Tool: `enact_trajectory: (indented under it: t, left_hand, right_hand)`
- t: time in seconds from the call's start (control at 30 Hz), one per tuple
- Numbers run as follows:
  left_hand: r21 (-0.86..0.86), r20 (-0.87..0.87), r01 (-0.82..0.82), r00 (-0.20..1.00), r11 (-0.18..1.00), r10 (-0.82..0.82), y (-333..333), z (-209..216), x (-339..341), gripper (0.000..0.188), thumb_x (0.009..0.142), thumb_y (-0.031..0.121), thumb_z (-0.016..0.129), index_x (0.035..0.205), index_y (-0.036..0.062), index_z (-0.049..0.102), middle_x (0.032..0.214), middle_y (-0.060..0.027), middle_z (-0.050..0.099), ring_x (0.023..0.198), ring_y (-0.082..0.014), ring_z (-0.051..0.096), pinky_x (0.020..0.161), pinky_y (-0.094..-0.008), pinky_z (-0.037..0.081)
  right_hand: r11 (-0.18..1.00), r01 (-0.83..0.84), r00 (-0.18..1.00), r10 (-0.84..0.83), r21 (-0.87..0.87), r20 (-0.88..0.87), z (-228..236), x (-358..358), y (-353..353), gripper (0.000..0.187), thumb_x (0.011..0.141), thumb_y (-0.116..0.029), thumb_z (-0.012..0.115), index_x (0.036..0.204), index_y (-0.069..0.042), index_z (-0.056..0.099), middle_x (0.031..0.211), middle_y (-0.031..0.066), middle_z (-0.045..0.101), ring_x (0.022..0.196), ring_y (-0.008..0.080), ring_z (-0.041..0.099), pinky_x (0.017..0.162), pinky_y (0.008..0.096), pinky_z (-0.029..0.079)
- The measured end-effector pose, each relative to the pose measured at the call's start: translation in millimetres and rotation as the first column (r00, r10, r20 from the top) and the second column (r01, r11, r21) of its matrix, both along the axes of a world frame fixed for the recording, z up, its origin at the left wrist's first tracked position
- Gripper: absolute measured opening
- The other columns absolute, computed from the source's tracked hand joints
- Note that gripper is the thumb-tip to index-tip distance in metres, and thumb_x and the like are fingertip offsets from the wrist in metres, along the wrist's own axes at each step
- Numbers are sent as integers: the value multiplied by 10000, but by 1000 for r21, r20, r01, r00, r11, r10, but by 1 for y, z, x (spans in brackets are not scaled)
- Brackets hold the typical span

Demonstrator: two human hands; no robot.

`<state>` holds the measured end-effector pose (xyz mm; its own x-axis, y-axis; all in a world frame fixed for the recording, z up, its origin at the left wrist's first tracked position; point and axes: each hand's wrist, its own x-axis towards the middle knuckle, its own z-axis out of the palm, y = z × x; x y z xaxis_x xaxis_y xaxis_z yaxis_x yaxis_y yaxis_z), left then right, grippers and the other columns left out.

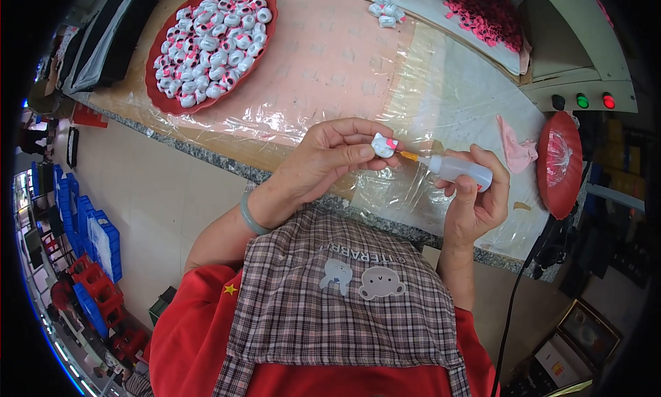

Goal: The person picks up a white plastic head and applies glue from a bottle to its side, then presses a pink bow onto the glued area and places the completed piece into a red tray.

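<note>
Between the thumb and fingers of my left hand (330,156) is a small white cat-head figure (383,146) with a pink bow, its face turned up. My right hand (476,197) grips a translucent squeeze bottle (460,171) lying sideways. The bottle's thin orange-tipped nozzle (410,155) points left and reaches the edge of the figure near the bow; whether it touches, I cannot tell. Both hands are above the front part of the plastic-covered table.
A red scalloped tray (153,87) heaped with white-and-pink pieces stands at the back left. Several white pieces (387,11) lie at the back, near a pink pile (485,18). On the right are a pink cloth (516,149), a red dish (561,183) and a machine housing (585,87) with buttons.
</note>
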<state>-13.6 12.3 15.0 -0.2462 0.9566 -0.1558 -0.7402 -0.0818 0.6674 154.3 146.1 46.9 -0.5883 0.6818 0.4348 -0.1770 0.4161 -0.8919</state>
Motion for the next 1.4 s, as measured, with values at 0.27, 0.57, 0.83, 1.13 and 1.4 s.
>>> enact_trajectory:
  t: [0.27, 0.57, 0.83, 1.13, 1.4]
  left_hand:
    - [-79, -63, -29, 998, 996, 24, -4, -8, -10, 316, 914, 65, 573, 1214, -32, 545, 1143, -139, 628, 1014, -219, 634, 904, -310, 517]
    - [-29, -124, -19, 992, 999, 15, 4, -17, -10, 264, 922, 39, 556, 1178, -18, 575, 1114, -128, 639, 1011, -210, 632, 915, -330, 518]
    - [23, -146, -17, 989, 1000, 20, 4, -24, -13, 283, 915, 74, 581, 1189, 3, 576, 1119, -132, 634, 1003, -208, 633, 888, -323, 521]
    - [40, -122, -3, 992, 999, 8, 2, -23, -14, 279, 927, 35, 549, 1202, -10, 564, 1078, -110, 641, 1002, -196, 635, 878, -293, 519]
    - [38, -123, -4, 992, 999, 8, 1, -23, -12, 261, 923, 57, 564, 1179, 7, 576, 1107, -109, 638, 1006, -197, 634, 879, -306, 521]
  right_hand:
    - [791, -145, 989, 123, -594, -78, -2, -2, 36, 336, 812, 55, 640, 1099, -9, 477, 956, 95, 576, 720, 161, 625, 594, 246, 517]
    - [769, -167, 968, 247, -617, 46, 4, -41, 89, 235, 835, -12, 633, 1020, -38, 492, 1000, 73, 577, 829, 183, 638, 747, 295, 527]
    - [977, 95, 827, -185, 193, 530, -4, -118, 160, 124, 781, -38, 659, 875, -12, 581, 856, 106, 626, 749, 214, 635, 668, 357, 491]
    - [687, -144, 730, -412, 712, 545, -18, -166, 193, 255, 747, -82, 690, 995, -28, 673, 977, 185, 638, 890, 353, 627, 793, 443, 507]
    - [912, -105, 741, -195, 398, 643, -4, -163, 192, 167, 793, -118, 682, 930, -24, 676, 931, 128, 673, 766, 247, 668, 659, 338, 520]
